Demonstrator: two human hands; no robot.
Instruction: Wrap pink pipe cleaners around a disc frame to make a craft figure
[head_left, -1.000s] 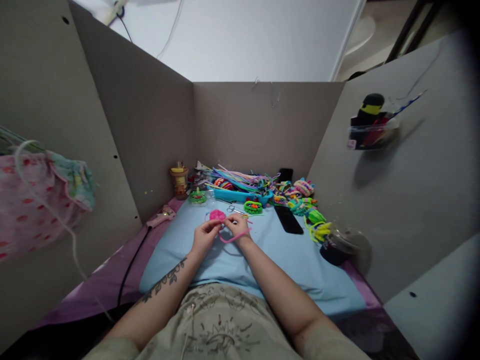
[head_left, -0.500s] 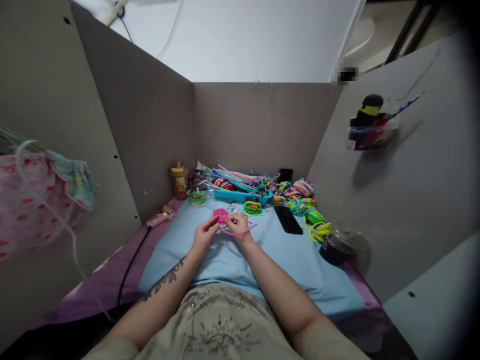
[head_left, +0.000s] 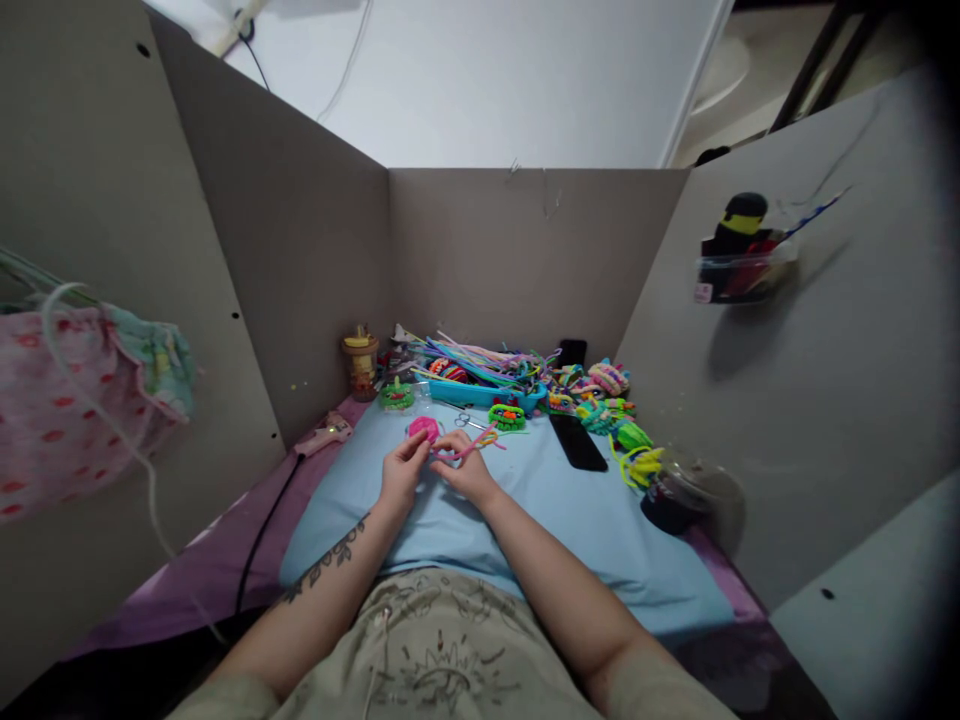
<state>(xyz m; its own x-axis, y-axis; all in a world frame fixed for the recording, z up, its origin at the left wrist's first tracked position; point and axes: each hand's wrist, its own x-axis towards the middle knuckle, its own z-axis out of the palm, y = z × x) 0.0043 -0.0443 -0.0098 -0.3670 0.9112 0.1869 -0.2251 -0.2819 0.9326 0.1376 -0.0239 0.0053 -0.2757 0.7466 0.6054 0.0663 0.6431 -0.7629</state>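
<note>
A small pink piece (head_left: 424,430), apparently woven or coiled, is pinched at the fingertips of my left hand (head_left: 403,472). From it a pink strand (head_left: 480,446) runs to the right, crossing over my right hand (head_left: 466,472), whose thumb and fingers are closed on it. Both hands are close together above the blue cloth. Just beyond them lie scissors (head_left: 466,420) and a green piece with an orange middle (head_left: 507,416). The exact finger contact on the strand is too small to make out.
A blue tray (head_left: 480,393) full of coloured strands stands at the back. Colourful woven pieces (head_left: 596,412) and a black phone (head_left: 577,442) lie to the right, near a dark round container (head_left: 671,503). At left rests a pink glue gun (head_left: 324,436) with a black cable. Grey panels surround the table.
The pink piece and my left hand have shifted left. My right hand has turned slightly, and the strand's loose end has swung upward and away from my wrist.
</note>
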